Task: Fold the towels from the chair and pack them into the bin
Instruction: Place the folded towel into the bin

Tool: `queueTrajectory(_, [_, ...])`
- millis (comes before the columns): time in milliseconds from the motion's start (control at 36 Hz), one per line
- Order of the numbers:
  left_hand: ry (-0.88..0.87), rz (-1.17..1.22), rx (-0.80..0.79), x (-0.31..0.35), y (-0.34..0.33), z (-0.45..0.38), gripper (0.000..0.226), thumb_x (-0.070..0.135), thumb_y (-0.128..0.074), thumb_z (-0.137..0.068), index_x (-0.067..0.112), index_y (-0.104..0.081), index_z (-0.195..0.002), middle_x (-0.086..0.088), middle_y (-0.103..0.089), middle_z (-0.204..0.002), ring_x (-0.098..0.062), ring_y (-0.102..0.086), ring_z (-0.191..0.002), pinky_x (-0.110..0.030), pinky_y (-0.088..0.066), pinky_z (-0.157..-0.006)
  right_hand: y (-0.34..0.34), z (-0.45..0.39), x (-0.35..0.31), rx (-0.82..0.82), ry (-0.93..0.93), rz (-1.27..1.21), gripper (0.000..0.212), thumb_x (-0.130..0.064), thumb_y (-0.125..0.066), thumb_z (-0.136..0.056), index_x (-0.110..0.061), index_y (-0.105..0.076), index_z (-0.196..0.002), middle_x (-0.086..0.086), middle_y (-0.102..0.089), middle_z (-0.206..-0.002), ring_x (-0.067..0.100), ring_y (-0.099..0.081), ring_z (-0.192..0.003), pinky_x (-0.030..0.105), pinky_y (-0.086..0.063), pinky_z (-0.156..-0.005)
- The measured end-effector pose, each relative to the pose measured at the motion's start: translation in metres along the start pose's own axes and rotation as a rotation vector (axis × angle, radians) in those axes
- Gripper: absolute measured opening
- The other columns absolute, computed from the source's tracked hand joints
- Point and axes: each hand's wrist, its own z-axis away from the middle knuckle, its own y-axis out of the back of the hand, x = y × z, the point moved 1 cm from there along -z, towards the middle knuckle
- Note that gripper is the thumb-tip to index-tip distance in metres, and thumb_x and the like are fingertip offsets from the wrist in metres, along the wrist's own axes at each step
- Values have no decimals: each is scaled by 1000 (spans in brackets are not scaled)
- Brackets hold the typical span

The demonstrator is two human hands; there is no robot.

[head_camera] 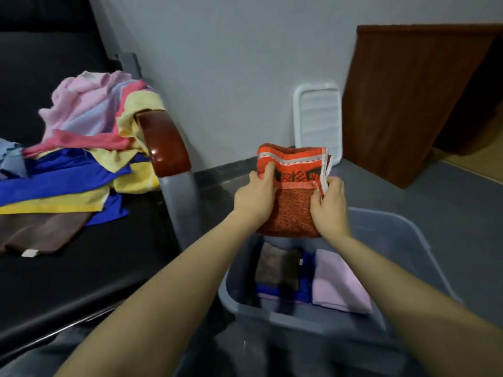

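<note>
1. My left hand (255, 197) grips the left edge of the folded orange towel (292, 191), thumb pressed on its patterned band and the other fingers curled behind the cloth.
2. My right hand (328, 204) pinches the right edge of the same towel, fingers closed on the stacked layers near the white-trimmed border.
3. The orange towel is held upright in the air between both hands, above the far end of the grey bin (419, 240), not touching it as far as I can tell.
4. The bin sits on the floor just near me, to the right of the chair (81, 273).
5. Inside the bin, a folded brown towel (277, 268) lies at the left on top of a blue towel (304, 289), and a folded pale pink towel (337, 281) lies beside them at the right.
6. On the dark seat of the chair, at the left, a loose heap of unfolded towels (81, 148) rests: pink, lilac, yellow, blue and brown ones tangled together.
7. A yellow cloth from the heap drapes over the glossy wooden armrest (166, 148).
8. A white lid (317, 118) leans upright against the far wall (231, 63), beyond the bin.
9. A brown wooden panel (408, 104) stands at the far right, beside the lid.
</note>
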Motion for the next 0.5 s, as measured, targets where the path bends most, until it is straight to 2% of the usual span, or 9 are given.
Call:
queueTrajectory(111, [55,19,-213,1,-52,-12,49,14,-34,-96,22,-20,-142,-20,-42,-125,-44,-55,-100,-47,-45,-81,-15,-2,53,-87,-105,26,19,-6,-49,-89,-1,-47,-107,19,-49,-110,36,-53,-98,48,-44,-81])
queueTrajectory(194, [141,37,-343,-9,-94,-16,54,12,-35,-93,23,-18,-142,-22,-38,-132,-45,-52,-110,-49,-44,-88,-34,3,91,-182,-201,29,22,-6,-53,-84,-2,-49,-105,18,-52,-109,37,-54,-98,46,-44,-82])
queueTrajectory(333, [248,-5,-501,-32,-161,-17,61,13,-35,-93,33,-9,-144,-21,-38,-132,-45,-51,-112,-50,-41,-93,-74,16,146,-343,-340,5,26,-6,-56,-79,-7,-47,-104,16,-56,-110,34,-56,-98,42,-46,-83])
queueTrajectory(417, [293,-14,-596,-48,-196,-18,63,8,-37,-90,29,-12,-144,-20,-37,-130,-43,-52,-109,-49,-42,-95,-99,26,178,-433,-419,-4,28,-3,-57,-78,-8,-45,-102,17,-59,-107,35,-58,-96,40,-47,-82])
queueTrajectory(500, [307,-34,-655,-61,-220,-16,66,3,-36,-89,28,-14,-146,-20,-36,-129,-44,-52,-108,-48,-42,-92,-117,37,204,-515,-467,-21,29,-1,-58,-81,-4,-44,-105,16,-61,-103,32,-59,-97,30,-44,-78])
